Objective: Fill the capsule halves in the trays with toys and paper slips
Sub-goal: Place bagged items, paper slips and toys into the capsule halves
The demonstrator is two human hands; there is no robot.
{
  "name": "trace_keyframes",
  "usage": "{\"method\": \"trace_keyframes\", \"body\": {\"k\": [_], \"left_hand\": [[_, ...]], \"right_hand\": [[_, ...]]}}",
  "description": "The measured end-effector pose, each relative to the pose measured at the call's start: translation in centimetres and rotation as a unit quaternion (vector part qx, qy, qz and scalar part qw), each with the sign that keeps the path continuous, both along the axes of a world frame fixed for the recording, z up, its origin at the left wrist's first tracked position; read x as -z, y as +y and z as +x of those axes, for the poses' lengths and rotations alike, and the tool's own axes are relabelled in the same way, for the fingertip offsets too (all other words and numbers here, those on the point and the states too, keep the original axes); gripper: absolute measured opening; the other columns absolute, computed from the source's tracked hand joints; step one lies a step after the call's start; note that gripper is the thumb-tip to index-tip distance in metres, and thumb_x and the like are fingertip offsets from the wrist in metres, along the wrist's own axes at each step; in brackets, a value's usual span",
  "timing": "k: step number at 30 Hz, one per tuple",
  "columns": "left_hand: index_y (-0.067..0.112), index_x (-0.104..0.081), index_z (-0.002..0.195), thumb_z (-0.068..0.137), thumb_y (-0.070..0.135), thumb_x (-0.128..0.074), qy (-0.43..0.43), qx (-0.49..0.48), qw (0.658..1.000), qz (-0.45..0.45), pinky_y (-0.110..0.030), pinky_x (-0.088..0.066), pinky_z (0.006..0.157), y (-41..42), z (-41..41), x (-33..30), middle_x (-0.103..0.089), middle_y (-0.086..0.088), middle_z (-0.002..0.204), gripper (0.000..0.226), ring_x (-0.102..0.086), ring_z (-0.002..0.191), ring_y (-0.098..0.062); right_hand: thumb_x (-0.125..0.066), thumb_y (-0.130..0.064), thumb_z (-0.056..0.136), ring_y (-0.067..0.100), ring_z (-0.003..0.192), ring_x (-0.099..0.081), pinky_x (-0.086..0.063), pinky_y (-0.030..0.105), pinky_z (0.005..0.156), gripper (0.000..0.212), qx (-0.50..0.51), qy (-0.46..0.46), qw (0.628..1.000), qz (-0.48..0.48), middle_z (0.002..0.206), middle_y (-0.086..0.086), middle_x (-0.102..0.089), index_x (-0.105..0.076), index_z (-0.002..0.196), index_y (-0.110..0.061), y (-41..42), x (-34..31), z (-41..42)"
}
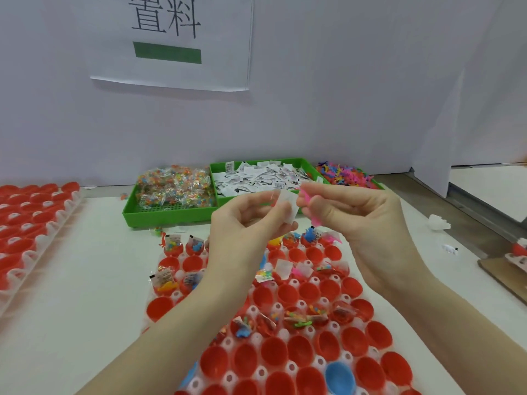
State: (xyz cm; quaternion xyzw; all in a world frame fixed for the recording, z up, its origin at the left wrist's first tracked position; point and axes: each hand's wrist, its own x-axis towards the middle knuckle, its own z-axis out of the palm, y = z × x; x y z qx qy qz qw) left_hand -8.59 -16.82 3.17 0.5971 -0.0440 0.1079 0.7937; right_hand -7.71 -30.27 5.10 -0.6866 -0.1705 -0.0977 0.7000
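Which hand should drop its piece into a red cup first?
Probably the left hand. It pinches the white paper slip at its fingertips, above the tray and its empty red capsule halves. The right hand has its fingers curled round a pink toy, so it would need to loosen first.

Both hands raised together; left (251, 220) fingers pinching; right (350, 212) curled, gripping.

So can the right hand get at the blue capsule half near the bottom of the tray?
Probably yes. The blue capsule half sits open and uncovered, below the right hand, nothing above it. But that hand holds a pink toy, so its fingers aren't free.
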Motion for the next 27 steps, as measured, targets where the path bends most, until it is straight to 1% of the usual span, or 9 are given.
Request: {"method": "trace_keyframes", "body": {"k": [4,8,11,13,15,19,22,24,27], "left_hand": [[0.011,-0.066,0.087,0.077,0.009,-0.069,-0.009,0.009,1.0,-0.011,-0.017,-0.054,0.06,-0.5,-0.8,-0.7,-0.072,-0.006,0.072,0.011,-0.071,0.064,-0.018],[0.011,-0.067,0.087,0.076,0.01,-0.07,-0.008,0.023,1.0,0.004,-0.016,-0.053,0.058,-0.5,-1.5,-1.1,-0.073,-0.008,0.075,0.011,-0.07,0.063,-0.019],[0.015,-0.069,0.081,0.067,0.015,-0.072,-0.001,0.046,0.999,-0.001,-0.018,-0.054,0.06,-0.1,-1.6,-1.5,-0.073,-0.009,0.074,0.014,-0.071,0.065,-0.022],[0.018,-0.071,0.076,0.059,0.021,-0.073,0.002,0.06,0.998,-0.001,-0.018,-0.054,0.058,0.1,-1.7,-1.7,-0.072,-0.01,0.071,0.017,-0.07,0.064,-0.022],[0.019,-0.072,0.075,0.056,0.022,-0.073,0.004,0.067,0.998,0.006,-0.017,-0.053,0.057,0.3,-1.7,-1.8,-0.072,-0.012,0.071,0.019,-0.07,0.063,-0.022],[0.018,-0.074,0.08,0.06,0.018,-0.073,0.012,0.075,0.997,0.026,-0.02,-0.055,0.061,0.3,-1.7,-1.5,-0.072,-0.011,0.072,0.02,-0.069,0.063,-0.022],[0.012,-0.074,0.084,0.064,0.012,-0.072,0.025,0.097,0.995,0.02,-0.018,-0.053,0.058,0.2,-1.9,-1.5,-0.072,-0.009,0.07,0.02,-0.069,0.061,-0.019],[0.013,-0.075,0.082,0.06,0.016,-0.073,0.029,0.121,0.992,0.014,-0.016,-0.052,0.057,0.1,-2.1,-1.6,-0.073,-0.01,0.072,0.022,-0.069,0.061,-0.018],[0.017,-0.076,0.082,0.055,0.022,-0.072,0.036,0.157,0.987,-0.002,-0.013,-0.051,0.057,0.2,-2.2,-1.7,-0.073,-0.006,0.075,0.027,-0.069,0.063,-0.013]], "right_hand": [[-0.064,-0.01,0.07,-0.001,0.087,-0.064,-0.049,0.011,0.072,0.02,0.013,-0.053,0.997,-0.059,0.092,-0.007,-0.069,-0.071,0.085,-0.02,-0.3,-0.2,-1.0],[-0.064,-0.016,0.062,-0.001,0.079,-0.065,-0.049,0.01,0.069,0.02,0.011,-0.091,0.993,-0.071,0.083,-0.012,-0.07,-0.068,0.081,-0.021,-0.8,-1.3,-1.7],[-0.066,-0.012,0.065,-0.002,0.077,-0.066,-0.048,0.008,0.069,0.016,-0.001,-0.12,0.982,-0.145,0.077,-0.013,-0.069,-0.069,0.075,-0.024,-1.2,-2.4,-2.1],[-0.068,0.001,0.072,-0.002,0.067,-0.066,-0.048,0.007,0.063,0.028,-0.012,-0.125,0.97,-0.21,0.067,-0.018,-0.069,-0.068,0.072,-0.026,-1.5,-2.9,-2.3],[-0.063,0.008,0.078,0.002,0.061,-0.065,-0.049,0.009,0.059,0.038,-0.011,-0.124,0.957,-0.261,0.067,-0.016,-0.068,-0.067,0.071,-0.029,-1.9,-3.2,-2.5],[-0.06,0.007,0.081,0.006,0.073,-0.06,-0.049,0.016,0.066,0.046,-0.003,-0.158,0.928,-0.339,0.075,-0.01,-0.065,-0.066,0.078,-0.038,-2.0,-3.9,-2.7],[-0.069,0.003,0.075,0.005,0.068,-0.063,-0.051,0.015,0.068,0.045,0.021,-0.137,0.943,-0.304,0.068,-0.008,-0.067,-0.064,0.084,-0.041,-1.8,-3.9,-2.6],[-0.074,-0.003,0.069,0.005,0.064,-0.065,-0.053,0.016,0.067,0.04,0.034,-0.108,0.958,-0.265,0.067,-0.01,-0.069,-0.064,0.083,-0.038,-1.8,-3.8,-2.5],[-0.076,-0.017,0.06,0.002,0.06,-0.065,-0.051,0.012,0.059,0.017,0.027,-0.074,0.971,-0.227,0.066,-0.012,-0.07,-0.07,0.071,-0.028,-1.9,-3.7,-2.6]]}}
